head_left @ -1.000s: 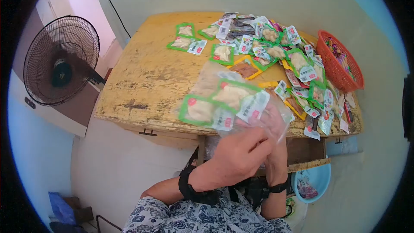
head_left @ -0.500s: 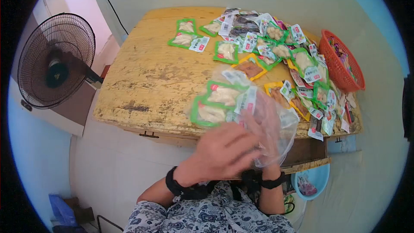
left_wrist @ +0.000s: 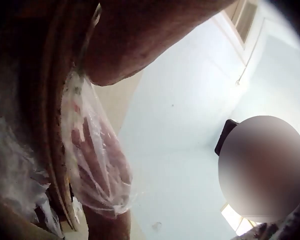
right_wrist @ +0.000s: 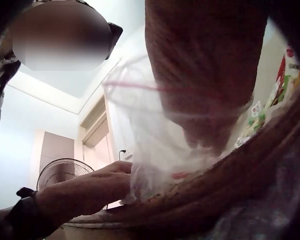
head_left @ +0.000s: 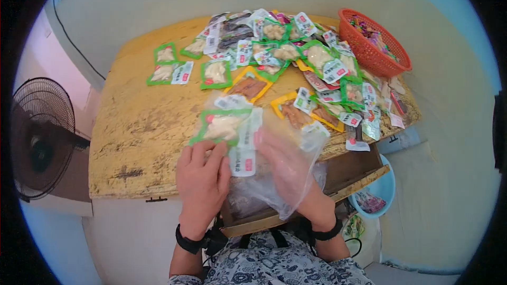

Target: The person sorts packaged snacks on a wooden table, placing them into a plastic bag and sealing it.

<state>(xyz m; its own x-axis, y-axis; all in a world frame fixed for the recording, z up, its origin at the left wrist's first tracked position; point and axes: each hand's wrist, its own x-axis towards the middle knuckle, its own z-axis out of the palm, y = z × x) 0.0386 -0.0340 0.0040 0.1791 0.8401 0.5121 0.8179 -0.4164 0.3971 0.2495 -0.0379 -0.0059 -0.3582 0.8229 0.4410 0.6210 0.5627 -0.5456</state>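
Observation:
A clear plastic bag (head_left: 316, 145) lies at the front edge of the worn yellow table. Inside it are a green-edged packet (head_left: 222, 126) of pale food and a second packet, mostly covered, whose white label (head_left: 243, 161) shows. My right hand (head_left: 285, 161) is inside the bag up to the wrist, fingers stretched toward the labels. The left wrist view shows the film wrapped around that hand (left_wrist: 102, 167). My left hand (head_left: 203, 179) rests its fingers on the lower left of the bag, over the packets. Its fingertips are hidden behind film in the right wrist view.
Many sealed food packets (head_left: 317, 55) are heaped at the back and right. Yellow-edged packets (head_left: 248, 85) lie just beyond the bag. A red basket (head_left: 375, 42) stands at back right. Below the table edge, an open drawer (head_left: 343, 179) holds clear plastic. A fan (head_left: 42, 137) stands left.
The left hand has moved from over the right wrist to the left side of the bag. Bag and packets now lie lower on the table. The head view has turned right.

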